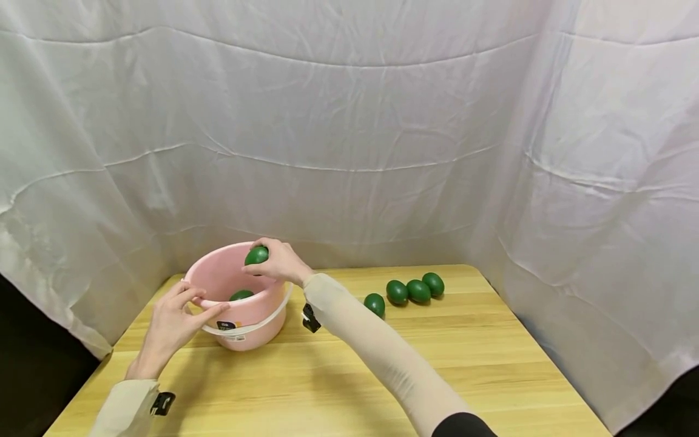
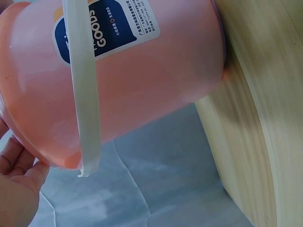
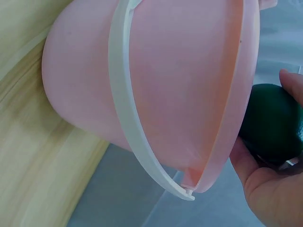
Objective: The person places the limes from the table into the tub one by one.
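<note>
Head view shows a wooden table [image 1: 349, 376] bearing a pink bucket [image 1: 256, 321] (white handle folded down) near its far left corner. The left hand [image 1: 172, 321] pinches the bucket's near rim. The right hand [image 1: 278, 262] grips a green egg [image 1: 256, 255] above the opening; another egg [image 1: 241, 295] lies inside, and four eggs [image 1: 409, 292] sit to the right.
</note>
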The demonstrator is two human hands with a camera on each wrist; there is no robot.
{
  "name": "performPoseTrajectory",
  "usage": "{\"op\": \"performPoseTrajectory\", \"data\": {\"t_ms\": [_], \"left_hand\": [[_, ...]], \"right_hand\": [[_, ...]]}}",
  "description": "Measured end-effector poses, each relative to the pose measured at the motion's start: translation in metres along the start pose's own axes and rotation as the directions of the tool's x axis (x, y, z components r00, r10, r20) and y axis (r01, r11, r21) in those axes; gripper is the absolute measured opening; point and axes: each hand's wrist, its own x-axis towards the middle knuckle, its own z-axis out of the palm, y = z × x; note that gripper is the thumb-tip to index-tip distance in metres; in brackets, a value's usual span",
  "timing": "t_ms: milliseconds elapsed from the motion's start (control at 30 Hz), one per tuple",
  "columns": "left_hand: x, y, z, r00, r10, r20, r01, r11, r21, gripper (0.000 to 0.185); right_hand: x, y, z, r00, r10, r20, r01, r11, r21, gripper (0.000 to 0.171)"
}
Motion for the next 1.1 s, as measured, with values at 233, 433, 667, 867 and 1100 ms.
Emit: {"op": "performPoseTrajectory", "data": {"t_ms": [233, 433, 667, 867, 1100], "left_hand": [[0.0, -0.001, 0.001, 1.0, 0.005, 0.0, -0.005, 1.0, 0.0, 0.035], [0.001, -0.001, 0.002, 1.0, 0.014, -0.005, -0.014, 1.0, -0.002, 0.035], [0.001, 0.0, 0.003, 1.0, 0.015, -0.008, -0.015, 1.0, -0.011, 0.036], [0.002, -0.001, 0.003, 1.0, -0.004, -0.005, 0.004, 1.0, -0.015, 0.036], [0.001, 0.0, 0.002, 1.0, -0.023, 0.001, 0.023, 1.0, -0.013, 0.036]], "right_hand": [[0.001, -0.004, 0.003, 0.998, -0.058, 0.013, 0.058, 0.998, -0.033, 0.045], [0.002, -0.002, 0.004, 0.997, -0.071, 0.015, 0.07, 0.997, 0.016, 0.036], [0.0, 0.001, 0.001, 0.998, -0.061, 0.02, 0.061, 0.998, -0.001, 0.026], [-0.002, 0.007, -0.003, 0.997, -0.077, 0.006, 0.077, 0.997, 0.009, 0.022], [-0.008, 0.016, -0.007, 0.996, -0.083, -0.018, 0.083, 0.996, 0.044, 0.022]]}}
